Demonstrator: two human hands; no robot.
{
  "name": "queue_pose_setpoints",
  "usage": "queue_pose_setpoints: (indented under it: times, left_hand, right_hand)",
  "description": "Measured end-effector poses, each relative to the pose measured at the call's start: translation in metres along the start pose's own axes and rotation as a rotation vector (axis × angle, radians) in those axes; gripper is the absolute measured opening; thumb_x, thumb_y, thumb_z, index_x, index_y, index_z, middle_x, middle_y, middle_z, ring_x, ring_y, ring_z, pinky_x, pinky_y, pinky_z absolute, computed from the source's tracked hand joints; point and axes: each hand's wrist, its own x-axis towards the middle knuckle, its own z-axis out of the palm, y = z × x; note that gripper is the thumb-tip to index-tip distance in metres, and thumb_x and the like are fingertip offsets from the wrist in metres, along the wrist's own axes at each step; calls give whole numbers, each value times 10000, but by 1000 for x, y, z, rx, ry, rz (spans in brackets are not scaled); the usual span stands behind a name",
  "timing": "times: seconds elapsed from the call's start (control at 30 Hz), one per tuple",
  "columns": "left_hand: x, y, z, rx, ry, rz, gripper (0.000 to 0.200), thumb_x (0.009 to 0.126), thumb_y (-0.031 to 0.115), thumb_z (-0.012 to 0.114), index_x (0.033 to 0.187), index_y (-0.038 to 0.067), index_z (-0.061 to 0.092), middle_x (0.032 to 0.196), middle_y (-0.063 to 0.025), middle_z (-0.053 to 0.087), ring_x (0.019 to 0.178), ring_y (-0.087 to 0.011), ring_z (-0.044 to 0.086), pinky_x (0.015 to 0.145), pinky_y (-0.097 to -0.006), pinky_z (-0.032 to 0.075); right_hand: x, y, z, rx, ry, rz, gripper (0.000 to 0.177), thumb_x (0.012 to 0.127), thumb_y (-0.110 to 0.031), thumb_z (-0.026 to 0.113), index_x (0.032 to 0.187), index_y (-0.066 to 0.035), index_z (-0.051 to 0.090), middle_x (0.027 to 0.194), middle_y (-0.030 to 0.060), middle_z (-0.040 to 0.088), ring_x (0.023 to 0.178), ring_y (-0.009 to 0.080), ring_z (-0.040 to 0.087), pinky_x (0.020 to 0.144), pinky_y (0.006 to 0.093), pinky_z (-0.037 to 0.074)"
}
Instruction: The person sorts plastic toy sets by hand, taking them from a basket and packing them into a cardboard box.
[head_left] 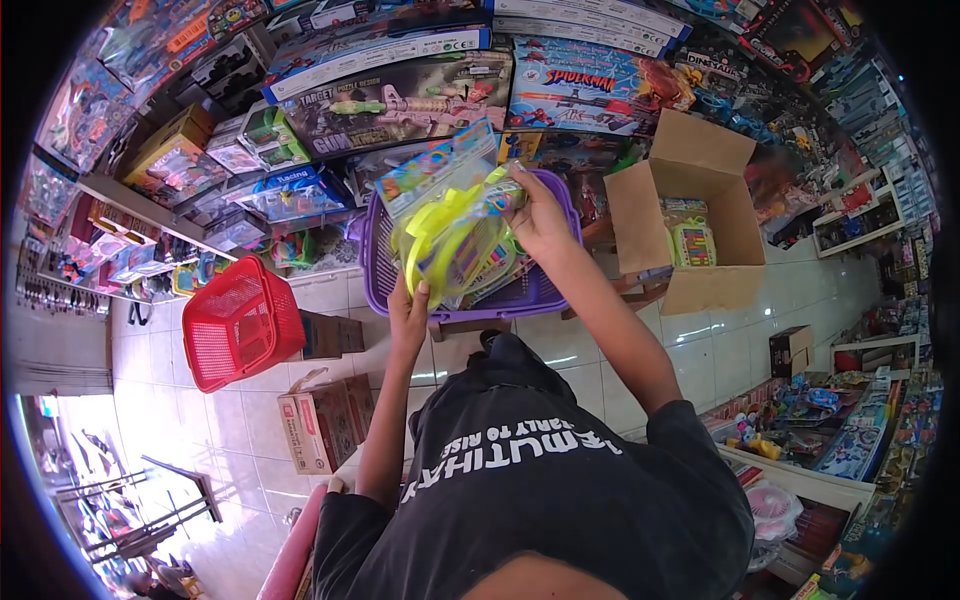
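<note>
In front of my chest I hold up a clear plastic toy packet [440,235] with a bright yellow-green toy inside and a colourful header card at its top. My left hand [409,308] is closed on its lower left edge, while my right hand [541,212] pinches its right side. The exact kind of toy cannot be made out through the shiny plastic. Directly below is a purple plastic basket [376,268], with more packets lying in it, partly hidden by the one I hold.
An open cardboard box [638,225] holding colourful packets stands to the right. On the left are a red basket [243,320] and a brown carton [325,420] on the tiled floor. Boxed toys, including a toy gun box [400,100], fill the shelves ahead.
</note>
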Motion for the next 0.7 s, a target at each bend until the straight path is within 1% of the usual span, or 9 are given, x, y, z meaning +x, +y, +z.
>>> queue_pose_setpoints:
  times: [0.07, 0.2, 0.27, 0.3, 0.37, 0.5, 0.6, 0.67, 0.7]
  left_hand:
    - [-2, -13, -2, -137, 46, -21, 338, 903, 202, 518, 1142, -33, 473, 993, -57, 554, 900, -111, 498, 787, -252, 406]
    - [2, -1, 3, -30, 15, -54, 350, 856, 131, 589, 1148, -26, 477, 1013, -70, 569, 918, -117, 526, 793, -255, 434]
    - [5, -7, 4, -30, 73, -21, 371, 788, 88, 661, 1099, -37, 501, 858, -86, 630, 754, -104, 565, 680, -243, 466]
    - [5, -8, 4, -31, 71, -24, 371, 788, 88, 661, 1099, -37, 501, 858, -86, 630, 754, -104, 565, 680, -243, 466]
    - [5, -7, 1, -43, 64, -39, 346, 800, 94, 647, 1087, -38, 506, 885, -87, 623, 798, -98, 563, 708, -244, 463]
    - [10, 4, 0, -87, 94, -16, 345, 801, 82, 643, 1092, -36, 502, 940, -82, 610, 843, -102, 561, 735, -245, 458]
    - [13, 19, -6, -204, 113, -65, 349, 810, 79, 628, 1112, -31, 493, 998, -80, 594, 878, -117, 564, 761, -253, 459]
    - [17, 25, -11, -282, 63, -138, 346, 820, 84, 612, 1126, -22, 488, 1011, -79, 591, 876, -125, 571, 769, -261, 464]
    - [17, 25, -9, -316, 81, -116, 337, 825, 99, 608, 1118, -22, 496, 1011, -82, 595, 873, -126, 577, 769, -266, 466]
  right_hand:
    - [-3, 10, 12, 107, 140, -106, 160, 866, -121, 553, 990, -26, 516, 940, 69, 584, 834, 161, 603, 716, 285, 533]
    - [0, 24, 13, 168, 156, -102, 170, 874, -124, 543, 1001, -18, 505, 974, 77, 565, 868, 176, 594, 735, 301, 533]
    - [-5, 26, 20, 116, 167, -118, 163, 878, -118, 534, 1004, -21, 501, 970, 72, 565, 874, 176, 592, 754, 312, 529]
    - [-4, 25, 18, 116, 171, -118, 163, 878, -118, 534, 1004, -21, 501, 970, 72, 565, 874, 176, 592, 754, 312, 529]
    - [-2, 21, 13, 58, 70, -81, 169, 883, -155, 535, 996, -33, 505, 978, 64, 559, 924, 175, 568, 808, 337, 509]
    - [-17, 0, 11, 52, 27, -59, 236, 872, -223, 558, 1018, -45, 507, 1000, 61, 553, 990, 187, 532, 832, 342, 465]
    - [-27, -16, -3, 12, -112, -30, 312, 844, -275, 591, 1042, -51, 502, 1013, 63, 544, 1027, 183, 499, 839, 311, 411]
    - [-33, -19, -6, -1121, -2, -507, 370, 828, -279, 604, 1087, -46, 480, 1013, 68, 542, 1026, 167, 489, 832, 279, 378]
    - [-37, -21, -8, -1118, 3, -513, 370, 828, -279, 604, 1087, -46, 480, 1013, 68, 542, 1026, 167, 489, 832, 279, 378]
